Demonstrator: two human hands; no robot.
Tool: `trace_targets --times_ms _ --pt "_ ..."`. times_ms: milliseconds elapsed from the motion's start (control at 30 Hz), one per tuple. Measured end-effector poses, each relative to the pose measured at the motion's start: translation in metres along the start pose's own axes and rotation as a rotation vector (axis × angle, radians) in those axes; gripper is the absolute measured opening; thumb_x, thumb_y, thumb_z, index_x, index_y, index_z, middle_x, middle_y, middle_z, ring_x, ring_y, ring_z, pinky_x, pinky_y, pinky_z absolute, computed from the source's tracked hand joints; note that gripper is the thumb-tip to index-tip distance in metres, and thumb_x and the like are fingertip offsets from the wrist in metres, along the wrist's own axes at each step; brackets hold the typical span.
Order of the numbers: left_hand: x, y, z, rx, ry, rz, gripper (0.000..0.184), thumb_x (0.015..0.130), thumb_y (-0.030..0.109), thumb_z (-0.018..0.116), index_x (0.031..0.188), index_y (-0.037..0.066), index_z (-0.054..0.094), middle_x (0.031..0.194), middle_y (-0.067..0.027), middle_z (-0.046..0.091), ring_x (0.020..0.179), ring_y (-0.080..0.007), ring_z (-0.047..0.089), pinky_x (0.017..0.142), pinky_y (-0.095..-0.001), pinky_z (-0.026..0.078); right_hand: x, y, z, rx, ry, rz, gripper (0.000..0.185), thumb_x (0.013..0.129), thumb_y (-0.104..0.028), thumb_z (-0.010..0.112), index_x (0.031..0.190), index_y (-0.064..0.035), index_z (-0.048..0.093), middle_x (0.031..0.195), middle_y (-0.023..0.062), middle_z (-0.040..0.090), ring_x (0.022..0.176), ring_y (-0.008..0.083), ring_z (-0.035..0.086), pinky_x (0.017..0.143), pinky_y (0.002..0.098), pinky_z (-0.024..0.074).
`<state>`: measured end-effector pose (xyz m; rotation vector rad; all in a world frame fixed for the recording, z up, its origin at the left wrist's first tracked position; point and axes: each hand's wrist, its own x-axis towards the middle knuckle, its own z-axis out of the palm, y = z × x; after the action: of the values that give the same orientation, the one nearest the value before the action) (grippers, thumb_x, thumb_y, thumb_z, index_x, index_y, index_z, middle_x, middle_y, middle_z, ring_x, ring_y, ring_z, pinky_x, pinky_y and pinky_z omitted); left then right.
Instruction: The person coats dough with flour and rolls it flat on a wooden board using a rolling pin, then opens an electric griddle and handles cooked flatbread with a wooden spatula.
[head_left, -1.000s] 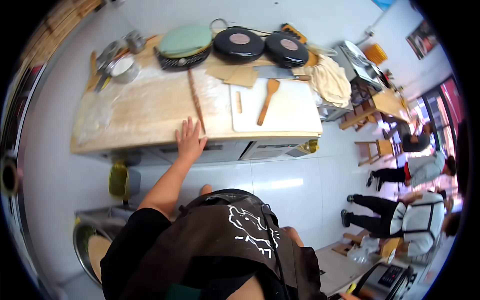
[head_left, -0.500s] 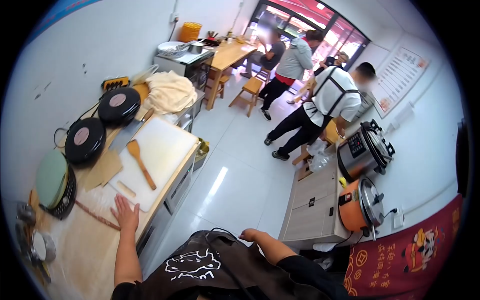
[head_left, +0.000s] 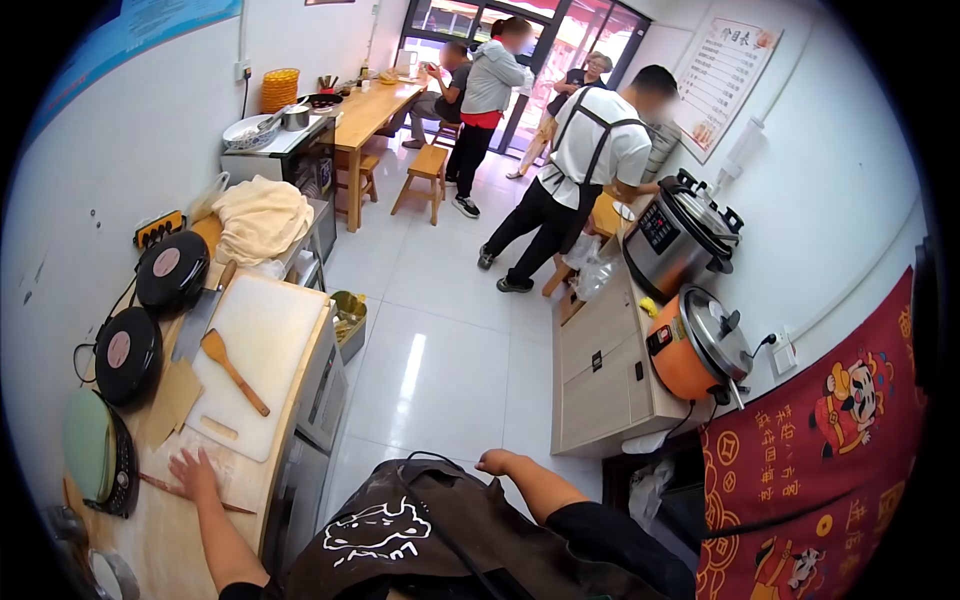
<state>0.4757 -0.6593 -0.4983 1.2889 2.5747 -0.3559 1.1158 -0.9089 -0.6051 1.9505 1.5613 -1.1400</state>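
My left hand [head_left: 196, 474] lies open on the floury wooden worktop [head_left: 165, 545], fingers spread. It crosses the middle of a thin brown rolling pin [head_left: 235, 508], whose ends show on both sides. Just beyond is a white cutting board [head_left: 262, 330] with a wooden spatula [head_left: 235, 373] on it. A cleaver [head_left: 197, 322] and brown paper sheets [head_left: 174, 402] lie along the board's left side. My right hand [head_left: 492, 461] hangs in front of my dark apron [head_left: 385, 525], over the floor. Its fingers are turned away, so I cannot tell whether it holds anything.
Black round appliances [head_left: 128, 356] and a green-lidded one [head_left: 90, 445] line the wall. Cloth [head_left: 262, 220] lies past the board. On the right, a cabinet [head_left: 605, 395] bears a pressure cooker [head_left: 670, 235] and an orange cooker [head_left: 690, 350]. A person in a white shirt [head_left: 600, 135] stands ahead; others are farther back.
My left hand has slid left from the cutting board's near edge to over the rolling pin. The view has turned, shifting the room leftward. My right hand stays by the apron.
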Motion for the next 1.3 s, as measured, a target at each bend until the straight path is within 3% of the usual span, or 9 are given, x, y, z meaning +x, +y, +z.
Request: trace_targets --times_ms 133,400,500,633,700,733,767,1067,1300 --pt "-0.018 -0.036 0.023 -0.049 0.106 -0.078 0.066 0.104 0.051 0.044 0.162 0.023 0.029 0.173 -0.0046 0.012 0.159 -0.0289 0.010 0.119 -0.0675 0.017 0.001 0.002 0.012 0.019 -0.009 0.016 0.054 0.101 -0.050 0.050 0.121 -0.0038 0.072 0.125 0.0194 0.069 0.118 0.0386 0.063 0.102 0.0475 0.0483" --pt "0.087 -0.106 0.160 -0.352 0.422 -0.012 0.067 0.093 0.009 0.051 0.156 -0.004 0.031 0.164 -0.0296 0.023 0.155 -0.0404 0.016 0.125 -0.0520 0.018 0.022 -0.040 -0.020 -0.100 0.054 -0.117 0.046 0.101 -0.043 0.050 0.111 -0.0043 0.075 0.115 0.0209 0.072 0.109 0.0420 0.065 0.096 0.0499 0.0513" --pt "0.106 -0.076 0.188 -0.542 0.276 -0.002 0.085 0.099 0.033 0.055 0.159 -0.008 0.011 0.168 -0.0287 0.007 0.157 -0.0421 0.002 0.128 -0.0487 0.001 0.037 -0.083 -0.045 -0.106 0.234 -0.282 0.037 0.099 -0.034 0.056 0.115 -0.0055 0.072 0.114 0.0205 0.072 0.108 0.0412 0.066 0.094 0.0494 0.0520" --pt "0.077 -0.013 0.135 -0.297 0.130 0.178 0.071 0.101 0.026 0.048 0.156 -0.011 0.023 0.165 -0.0355 0.009 0.155 -0.0460 0.005 0.129 -0.0495 0.001 0.022 -0.164 -0.097 0.022 0.372 -0.502 0.028 0.100 -0.022 0.060 0.119 -0.0038 0.071 0.118 0.0210 0.070 0.103 0.0375 0.070 0.092 0.0437 0.0546" --pt "-0.001 -0.011 0.038 -0.204 0.085 0.273 0.059 0.100 0.034 0.054 0.150 0.003 0.046 0.162 -0.0326 0.021 0.154 -0.0465 0.012 0.127 -0.0531 0.010 0.013 -0.202 -0.116 -0.018 0.394 -0.712 0.026 0.100 -0.020 0.061 0.119 -0.0035 0.071 0.115 0.0194 0.071 0.102 0.0347 0.070 0.090 0.0404 0.0552" --pt "0.077 0.003 0.157 -0.739 0.613 0.226 0.059 0.101 0.036 0.054 0.150 0.006 0.044 0.161 -0.0306 0.025 0.154 -0.0450 0.015 0.125 -0.0574 0.013 -0.015 -0.230 -0.128 -0.009 0.355 -0.745 0.026 0.101 -0.019 0.060 0.118 -0.0032 0.070 0.115 0.0184 0.070 0.101 0.0341 0.070 0.089 0.0398 0.0549" --pt "0.013 -0.006 0.091 -1.092 0.561 0.176 0.063 0.102 0.039 0.053 0.155 0.009 0.038 0.164 -0.0264 0.023 0.155 -0.0401 0.016 0.123 -0.0593 0.016 -0.028 -0.255 -0.135 -0.022 0.321 -0.775 0.024 0.101 -0.016 0.059 0.118 -0.0026 0.070 0.115 0.0177 0.070 0.102 0.0334 0.069 0.090 0.0389 0.0540" --pt "-0.184 -0.165 0.125 -0.299 0.307 -0.227 0.069 0.104 0.056 0.038 0.162 0.021 0.028 0.171 -0.0106 0.016 0.159 -0.0272 0.010 0.126 -0.0557 0.005 -0.032 -0.366 -0.151 -0.238 0.089 -1.260 0.022 0.098 -0.009 0.059 0.116 -0.0065 0.070 0.113 0.0169 0.069 0.105 0.0367 0.066 0.092 0.0420 0.0525" --pt "-0.210 -0.317 0.123 -0.188 0.415 -0.553 0.071 0.094 0.036 0.062 0.158 0.018 0.036 0.167 -0.0144 0.026 0.155 -0.0315 0.021 0.123 -0.0597 0.014 -0.042 -0.439 -0.130 -0.332 0.019 -1.394 0.019 0.099 -0.011 0.059 0.114 -0.0043 0.070 0.110 0.0179 0.069 0.102 0.0377 0.067 0.089 0.0422 0.0527"
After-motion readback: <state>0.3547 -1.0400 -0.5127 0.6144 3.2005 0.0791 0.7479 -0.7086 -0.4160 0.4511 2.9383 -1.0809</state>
